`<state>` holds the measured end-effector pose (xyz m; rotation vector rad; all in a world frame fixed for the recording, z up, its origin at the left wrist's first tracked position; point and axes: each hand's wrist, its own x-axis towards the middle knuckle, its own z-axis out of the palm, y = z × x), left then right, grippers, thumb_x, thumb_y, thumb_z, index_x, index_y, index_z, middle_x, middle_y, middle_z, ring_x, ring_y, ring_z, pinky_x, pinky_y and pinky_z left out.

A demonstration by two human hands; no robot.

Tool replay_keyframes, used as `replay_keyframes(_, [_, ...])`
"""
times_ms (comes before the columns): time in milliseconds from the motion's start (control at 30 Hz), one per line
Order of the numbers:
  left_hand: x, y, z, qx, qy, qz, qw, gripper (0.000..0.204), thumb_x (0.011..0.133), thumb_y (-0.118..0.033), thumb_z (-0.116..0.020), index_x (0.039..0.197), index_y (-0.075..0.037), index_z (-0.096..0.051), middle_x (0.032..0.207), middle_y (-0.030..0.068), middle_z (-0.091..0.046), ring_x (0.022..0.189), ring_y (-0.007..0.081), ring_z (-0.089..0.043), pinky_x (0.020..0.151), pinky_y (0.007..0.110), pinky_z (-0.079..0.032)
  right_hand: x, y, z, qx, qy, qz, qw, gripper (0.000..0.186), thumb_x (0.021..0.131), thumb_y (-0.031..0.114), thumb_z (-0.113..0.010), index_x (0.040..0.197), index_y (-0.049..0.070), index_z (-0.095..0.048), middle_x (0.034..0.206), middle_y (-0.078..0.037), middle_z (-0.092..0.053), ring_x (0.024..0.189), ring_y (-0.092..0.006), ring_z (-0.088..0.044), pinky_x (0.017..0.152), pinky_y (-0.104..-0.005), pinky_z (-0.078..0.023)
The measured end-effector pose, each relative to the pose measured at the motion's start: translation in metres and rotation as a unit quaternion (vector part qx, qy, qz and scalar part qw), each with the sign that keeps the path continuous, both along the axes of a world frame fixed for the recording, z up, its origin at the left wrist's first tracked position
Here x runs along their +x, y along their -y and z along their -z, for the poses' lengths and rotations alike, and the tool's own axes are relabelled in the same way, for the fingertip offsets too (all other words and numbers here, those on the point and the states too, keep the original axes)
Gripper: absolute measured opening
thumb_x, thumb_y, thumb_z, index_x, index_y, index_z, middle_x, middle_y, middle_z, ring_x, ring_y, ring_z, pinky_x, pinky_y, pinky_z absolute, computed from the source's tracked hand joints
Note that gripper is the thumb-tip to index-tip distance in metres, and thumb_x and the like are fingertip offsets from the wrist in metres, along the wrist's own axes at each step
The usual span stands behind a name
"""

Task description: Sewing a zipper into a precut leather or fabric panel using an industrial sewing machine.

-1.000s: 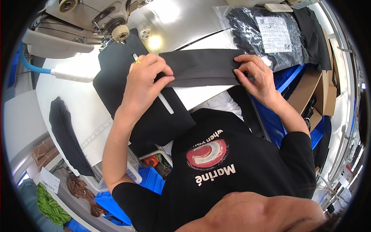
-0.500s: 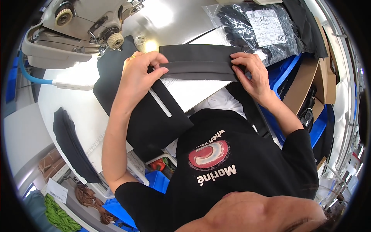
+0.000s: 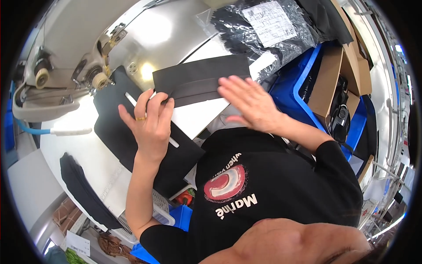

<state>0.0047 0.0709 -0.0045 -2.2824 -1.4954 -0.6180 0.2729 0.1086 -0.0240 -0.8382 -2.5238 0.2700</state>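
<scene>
A folded black fabric strip (image 3: 200, 79) lies across the white table (image 3: 83, 145), next to the sewing machine (image 3: 66, 83). My left hand (image 3: 151, 125) has its fingertips on the strip's left end; the thumb is hidden beneath it. A gold ring sits on one finger. My right hand (image 3: 250, 103) is flat with fingers spread over the strip's right end, holding nothing. Under my left hand lies a black template sheet (image 3: 114, 132) with a narrow white slot.
A clear bag of black pieces (image 3: 259, 31) with a white label lies at the back. Blue bins (image 3: 299, 92) and cardboard boxes (image 3: 334, 79) stand to the right. Another black fabric piece (image 3: 79, 185) hangs over the table's left edge.
The strip has been laid flatter and farther back on the table. My right hand has let go of its end and opened flat. My left hand has shifted to the strip's left corner.
</scene>
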Motion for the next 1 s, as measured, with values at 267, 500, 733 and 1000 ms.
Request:
replay_keyframes(267, [0.033, 0.017, 0.002, 0.024, -0.188, -0.159, 0.969, 0.016, 0.083, -0.013, -0.065, 0.097, -0.009, -0.07, 0.118, -0.0026, -0.061, 0.122, 0.0219, -0.048, 0.111, 0.059, 0.002, 0.046, -0.04, 0.001, 0.109, -0.036, -0.091, 0.989, 0.017, 0.079, 0.006, -0.063, 0.096, 0.008, -0.063, 0.107, -0.004, -0.065, 0.112, -0.0226, -0.058, 0.108, -0.0483, -0.026])
replay_keyframes(500, [0.042, 0.006, 0.004, -0.028, -0.092, -0.243, 0.965, 0.042, 0.078, -0.045, -0.072, 0.099, -0.009, -0.071, 0.127, -0.001, -0.056, 0.128, 0.0264, -0.041, 0.109, 0.063, 0.003, 0.025, -0.025, -0.048, 0.001, -0.079, -0.272, 0.959, 0.022, 0.086, 0.027, -0.066, 0.089, 0.006, -0.058, 0.095, -0.006, -0.061, 0.095, -0.0224, -0.059, 0.085, -0.0396, -0.046])
replay_keyframes(733, [0.028, -0.008, 0.011, -0.019, -0.116, -0.219, 0.969, 0.036, 0.08, -0.038, -0.073, 0.1, -0.008, -0.07, 0.127, -0.0015, -0.056, 0.127, 0.0256, -0.042, 0.109, 0.063, 0.0, 0.169, -0.188, -0.067, -0.054, -0.174, 0.23, 0.956, 0.032, 0.086, 0.014, -0.065, 0.115, 0.001, -0.064, 0.095, -0.009, -0.07, 0.088, -0.0159, -0.065, 0.081, -0.0295, -0.051])
replay_keyframes(1000, [0.024, -0.012, 0.009, -0.025, -0.058, -0.174, 0.983, 0.035, 0.081, -0.034, -0.073, 0.107, -0.011, -0.068, 0.125, -0.004, -0.058, 0.125, 0.024, -0.045, 0.11, 0.061, -0.002, 0.155, -0.258, -0.087, -0.201, 0.159, 0.117, 0.959, 0.094, 0.066, 0.045, -0.078, 0.142, 0.005, -0.04, 0.139, -0.014, -0.049, 0.121, -0.0296, -0.053, 0.104, -0.0365, -0.04])
